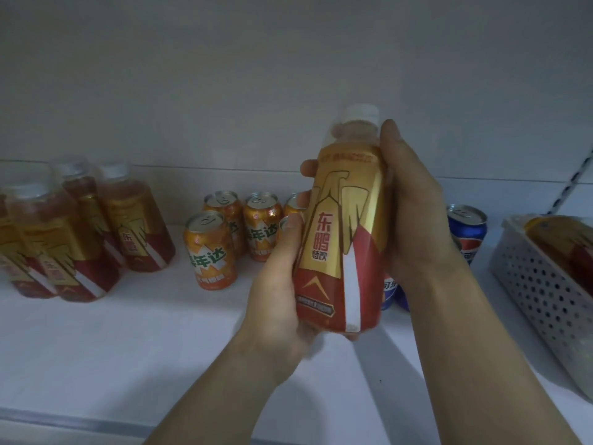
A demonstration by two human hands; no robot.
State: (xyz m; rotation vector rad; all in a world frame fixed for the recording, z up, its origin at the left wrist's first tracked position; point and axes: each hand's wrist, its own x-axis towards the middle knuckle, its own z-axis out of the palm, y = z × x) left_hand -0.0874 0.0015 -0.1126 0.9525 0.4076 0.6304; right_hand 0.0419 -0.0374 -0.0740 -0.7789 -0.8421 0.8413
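The left hand [282,284] wraps its fingers round the lower part and the right hand [414,213] curls round the upper part of a bottle [343,239], held upright above the white shelf [128,348]. Its gold-and-red label reads 东鹏特饮. Behind stand orange cans [210,252] marked 美年达 and blue Pepsi cans [467,232]. Matching bottles [134,226] stand at the left and a perforated basket [539,284] at the right.

Gold-and-red bottle [343,239], orange cans [210,252], blue can [467,224], white shelf [128,348].

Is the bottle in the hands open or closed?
Closed. The bottle has its white cap on top.
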